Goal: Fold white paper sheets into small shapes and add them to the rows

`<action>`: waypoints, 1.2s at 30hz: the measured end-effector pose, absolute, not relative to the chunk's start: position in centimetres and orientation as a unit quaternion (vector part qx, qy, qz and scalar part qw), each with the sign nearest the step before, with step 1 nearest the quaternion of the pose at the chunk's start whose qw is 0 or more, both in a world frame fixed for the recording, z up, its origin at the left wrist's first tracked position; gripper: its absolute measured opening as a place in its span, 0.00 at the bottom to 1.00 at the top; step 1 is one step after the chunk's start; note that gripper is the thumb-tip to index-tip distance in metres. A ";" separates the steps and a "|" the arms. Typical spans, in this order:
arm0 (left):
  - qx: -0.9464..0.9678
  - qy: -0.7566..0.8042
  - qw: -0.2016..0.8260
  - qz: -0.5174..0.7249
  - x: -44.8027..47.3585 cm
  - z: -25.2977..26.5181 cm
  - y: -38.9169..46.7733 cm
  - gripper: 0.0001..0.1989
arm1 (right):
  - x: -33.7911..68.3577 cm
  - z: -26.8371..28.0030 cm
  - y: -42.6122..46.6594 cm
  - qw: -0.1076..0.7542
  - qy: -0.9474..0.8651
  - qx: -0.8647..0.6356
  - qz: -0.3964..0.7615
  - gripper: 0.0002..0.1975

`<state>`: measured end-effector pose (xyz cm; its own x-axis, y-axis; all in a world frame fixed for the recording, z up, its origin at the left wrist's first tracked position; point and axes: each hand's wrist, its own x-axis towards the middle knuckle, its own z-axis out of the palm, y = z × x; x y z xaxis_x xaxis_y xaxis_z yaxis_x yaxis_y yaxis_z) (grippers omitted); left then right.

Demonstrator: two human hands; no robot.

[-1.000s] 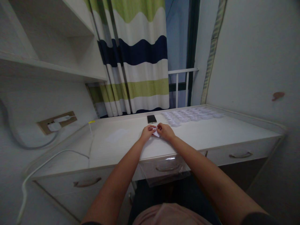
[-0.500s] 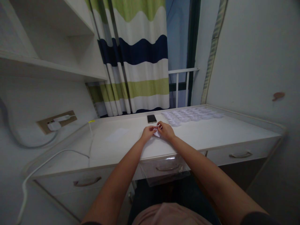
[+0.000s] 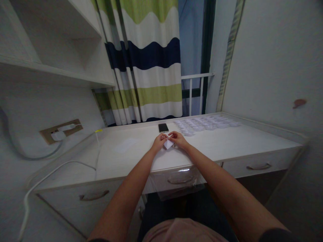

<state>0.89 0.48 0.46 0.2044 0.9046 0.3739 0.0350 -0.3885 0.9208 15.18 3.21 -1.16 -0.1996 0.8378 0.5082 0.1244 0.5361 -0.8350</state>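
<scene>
Between my two hands is a small piece of folded white paper point(image 3: 168, 144), its pointed lower corner facing me. My left hand point(image 3: 159, 141) pinches its left side, and my right hand point(image 3: 178, 139) grips the upper right part with bent fingers. Both hands are just above the white desk point(image 3: 202, 148). Just beyond them lies a dark phone point(image 3: 163, 127). Rows of folded white paper pieces point(image 3: 207, 123) spread over the desk's back right. Fingers cover the paper's top edge.
White paper sheets point(image 3: 125, 145) lie on the desk to the left. A white cable point(image 3: 68, 162) crosses the left end near a wall socket point(image 3: 60, 131). A shelf point(image 3: 55, 72) overhangs at upper left, and a striped curtain point(image 3: 156, 77) hangs behind the desk.
The folded paper has turned in my hands and shows more of its face, with a point toward me. My right hand has shifted slightly; the phone and the paper rows are unmoved.
</scene>
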 end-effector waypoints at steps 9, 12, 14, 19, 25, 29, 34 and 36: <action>0.657 0.340 0.460 0.491 0.9 0.0 0.6 0.16 | 15.5 -0.6 2.8 0.484 -0.702 -0.379 0.360 0.11; 0.648 0.343 0.473 0.489 0.9 -0.1 0.7 0.15 | 15.6 -0.5 2.9 0.490 -0.705 -0.395 0.327 0.09; 0.638 0.359 0.477 0.486 0.9 -0.1 0.8 0.15 | 15.6 -0.5 3.0 0.510 -0.698 -0.401 0.303 0.08; 0.609 0.380 0.464 0.519 0.6 0.0 1.4 0.13 | 15.7 -0.3 2.8 0.543 -0.649 -0.389 0.364 0.08; 0.556 0.381 0.480 0.562 0.3 0.3 1.8 0.14 | 16.0 0.0 2.3 0.541 -0.604 -0.356 0.464 0.14; 0.545 0.376 0.493 0.564 0.1 0.4 1.8 0.15 | 16.1 0.2 2.3 0.559 -0.552 -0.361 0.502 0.12; 0.550 0.374 0.471 0.580 0.0 0.5 1.8 0.14 | 16.1 0.5 2.1 0.550 -0.521 -0.364 0.542 0.07; 0.550 0.374 0.469 0.581 0.1 0.6 1.7 0.14 | 16.1 0.6 2.1 0.556 -0.512 -0.368 0.542 0.06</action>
<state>0.07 1.75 0.60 0.0447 0.9566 0.2880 -0.1330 -0.2800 0.9507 16.05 2.05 0.60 -0.1112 0.9791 0.1701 -0.2247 0.1419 -0.9640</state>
